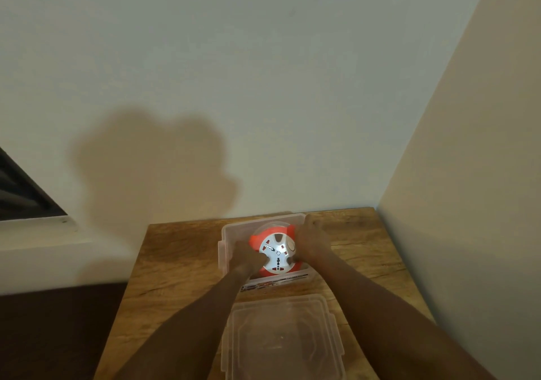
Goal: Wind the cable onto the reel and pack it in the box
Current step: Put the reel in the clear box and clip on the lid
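- Left hand [245,255]: placed on the left flank of the reel [276,252], inside the left wall of the box [224,245]. The fingers appear curled against the orange rim. The fingertips are blurred and partly hidden behind the reel, so the depth of the grip cannot be told.
- Reel: an orange body with a white socket face turned up toward the camera. It lies flat within the box, so its axis runs roughly vertical. No loose cable shows outside the reel. The winding step is judged complete.
- Box: clear plastic, open at the top. It stands on the wooden table [181,262] toward the far edge, close to the wall. Its printed label faces the near edge.
- Key relation: the reel lies directly between the two hands and about equally near to each. The judged remaining move is to settle the reel onto the box floor and let go. Whether the reel already rests on the floor cannot be told.
- Right hand [311,243]: placed on the right flank of the reel, with the fingers wrapped over the rim near the right wall of the box. It holds the reel together with the other hand.
- Lid [281,338]: clear, lying flat on the table at the near edge, between the two forearms and just in front of the box. It is untouched.
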Demonstrator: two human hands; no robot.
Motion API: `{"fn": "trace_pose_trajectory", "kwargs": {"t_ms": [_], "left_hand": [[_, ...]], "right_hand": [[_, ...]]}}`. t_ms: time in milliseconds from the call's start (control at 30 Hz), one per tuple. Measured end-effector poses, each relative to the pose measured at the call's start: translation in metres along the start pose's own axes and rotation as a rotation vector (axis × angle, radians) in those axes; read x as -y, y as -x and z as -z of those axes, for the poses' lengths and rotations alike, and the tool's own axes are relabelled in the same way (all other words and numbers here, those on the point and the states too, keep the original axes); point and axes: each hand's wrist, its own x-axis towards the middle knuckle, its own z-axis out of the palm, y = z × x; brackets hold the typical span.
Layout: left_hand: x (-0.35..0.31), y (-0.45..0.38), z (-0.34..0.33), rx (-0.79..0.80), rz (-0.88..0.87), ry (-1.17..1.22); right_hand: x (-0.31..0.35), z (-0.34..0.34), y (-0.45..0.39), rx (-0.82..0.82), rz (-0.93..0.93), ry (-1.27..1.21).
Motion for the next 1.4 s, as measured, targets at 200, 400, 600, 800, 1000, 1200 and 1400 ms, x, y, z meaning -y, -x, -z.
{"fn": "trace_pose_trajectory", "kwargs": {"t_ms": [200, 400, 600, 800, 1000, 1200, 1400], "left_hand": [[-0.001, 0.002, 0.003, 0.024, -0.055, -0.081], [0.002, 0.003, 0.006, 0.064, -0.129, -0.143], [-0.005, 0.012, 0.017, -0.086, -0.404, -0.495], [0.022, 0.034, 0.06, -0.432, -0.416, -0.392], [0.055, 0.045, 0.064, -0.277, -0.299, -0.114], [0.049, 0.048, 0.059, -0.258, -0.3, -0.016], [0.071, 0.075, 0.052, -0.386, -0.16, 0.266]], "right_hand": [[0.002, -0.005, -0.004, -0.004, -0.012, 0.026], [-0.006, 0.0, -0.014, 0.06, 0.048, -0.09], [-0.008, -0.006, -0.002, -0.059, 0.017, -0.174], [-0.036, -0.02, 0.023, -0.213, -0.047, -0.599], [-0.049, -0.043, 0.05, -0.166, -0.223, -1.043], [-0.042, -0.047, 0.061, -0.231, -0.261, -1.066], [-0.041, -0.05, 0.091, -0.302, -0.347, -1.28]]}}
